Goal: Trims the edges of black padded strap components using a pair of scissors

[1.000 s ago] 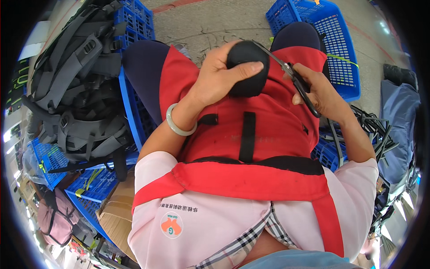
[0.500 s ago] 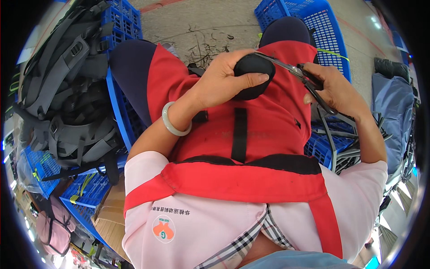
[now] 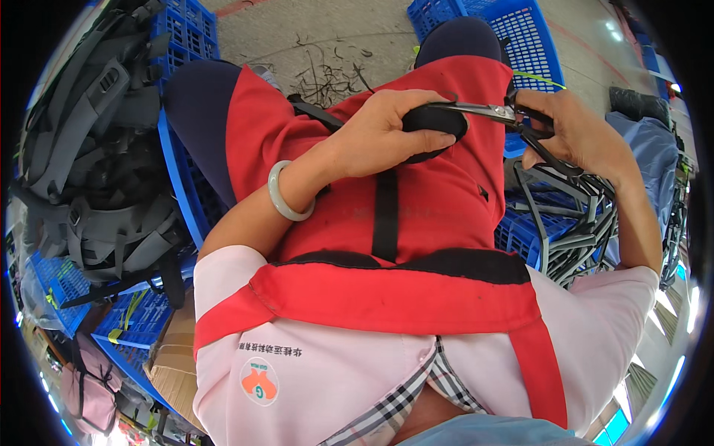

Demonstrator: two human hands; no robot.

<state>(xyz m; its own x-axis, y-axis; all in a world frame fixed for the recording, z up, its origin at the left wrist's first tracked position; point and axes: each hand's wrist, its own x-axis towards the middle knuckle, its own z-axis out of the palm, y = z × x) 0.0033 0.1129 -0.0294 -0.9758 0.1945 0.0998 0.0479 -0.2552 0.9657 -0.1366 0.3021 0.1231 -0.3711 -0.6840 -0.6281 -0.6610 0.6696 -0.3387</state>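
A black padded fabric piece (image 3: pixel 439 123) is pinched between the thumb and fingers of my left hand (image 3: pixel 387 130), above my lap. A strap seems to run from it toward the upper left. My right hand (image 3: pixel 576 134) grips the dark handles of a pair of scissors (image 3: pixel 487 111), with its fingers in the loops. The metal blades point left and lie along the far edge of the black piece, close to my left fingertips. How far the blades are apart is hard to make out. Beneath both hands spreads my red apron (image 3: pixel 327 215).
Dark grey backpacks (image 3: pixel 82 193) are heaped on the left by a blue plastic crate (image 3: pixel 182 178). Another blue crate (image 3: pixel 547 44) stands beyond my knee. Grey straps or tubing (image 3: pixel 576 230) fill a crate at right. Black thread scraps (image 3: pixel 327 78) litter the floor.
My right hand has swung the scissors to nearly level, its elbow shifting outward. The black piece has tilted and now shows a narrower face in my left hand. The whole view has shifted slightly.
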